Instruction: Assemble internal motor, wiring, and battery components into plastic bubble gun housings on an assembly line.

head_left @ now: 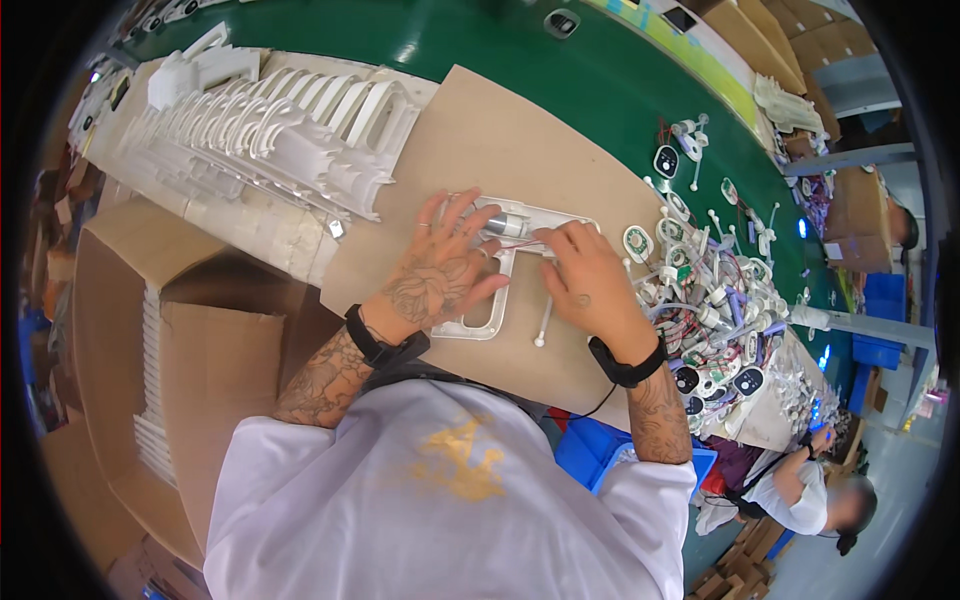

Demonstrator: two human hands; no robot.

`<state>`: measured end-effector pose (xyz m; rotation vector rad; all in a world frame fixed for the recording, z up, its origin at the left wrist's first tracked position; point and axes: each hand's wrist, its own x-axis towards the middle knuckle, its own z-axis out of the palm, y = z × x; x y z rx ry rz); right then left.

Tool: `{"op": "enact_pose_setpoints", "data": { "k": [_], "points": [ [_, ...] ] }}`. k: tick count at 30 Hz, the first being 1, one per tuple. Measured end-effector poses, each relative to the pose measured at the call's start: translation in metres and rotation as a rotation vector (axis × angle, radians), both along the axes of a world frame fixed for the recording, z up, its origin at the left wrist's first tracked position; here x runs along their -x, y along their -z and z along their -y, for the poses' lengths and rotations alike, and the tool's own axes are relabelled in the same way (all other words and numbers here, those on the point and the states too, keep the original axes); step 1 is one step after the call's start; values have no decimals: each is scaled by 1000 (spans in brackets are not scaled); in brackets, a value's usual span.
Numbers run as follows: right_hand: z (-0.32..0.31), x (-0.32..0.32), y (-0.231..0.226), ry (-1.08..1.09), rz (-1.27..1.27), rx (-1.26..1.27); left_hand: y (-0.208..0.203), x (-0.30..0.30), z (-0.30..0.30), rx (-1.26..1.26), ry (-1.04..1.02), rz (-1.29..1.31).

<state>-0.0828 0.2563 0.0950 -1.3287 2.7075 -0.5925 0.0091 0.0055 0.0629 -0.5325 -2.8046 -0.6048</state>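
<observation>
A white plastic housing (487, 328) with a looped handle lies on the cardboard sheet in front of me. Set in its upper part is a small silver and grey cylinder (508, 224), perhaps a motor or pump. My left hand (440, 268) steadies the housing, its fingers bent over the left end and the thumb near the handle opening. Thin reddish wires (520, 244) run from the cylinder to my right hand (590, 275), whose fingertips are pinched on them at the housing's right part. Below that hand a thin white rod with a ball tip (542, 325) lies on the cardboard.
A row of nested white housings (270, 125) stands at the left on the table. Right of me is a heap of wired parts (715, 300). An open carton (220, 330) is at the lower left, a blue bin (590, 450) below the table edge. Another person (800, 495) sits at far right.
</observation>
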Motion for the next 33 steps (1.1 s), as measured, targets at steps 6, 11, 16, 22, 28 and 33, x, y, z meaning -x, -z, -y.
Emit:
{"op": "enact_pose_setpoints", "data": {
  "k": [6,11,16,22,28,33],
  "points": [
    [-8,2,-5,6,-1,65,3,21,24,-7,-156,-110],
    [-8,0,-2,32,54,104,5,25,30,130,-173,-141],
    [-7,0,0,43,46,115,-6,23,30,101,-134,-135],
    [-6,-4,8,69,-1,105,3,25,29,107,-109,-115],
    [-8,-6,14,86,-9,151,15,22,26,10,-123,-71],
    [-12,-7,3,169,140,163,13,25,30,-40,-138,-3]
  ]
}}
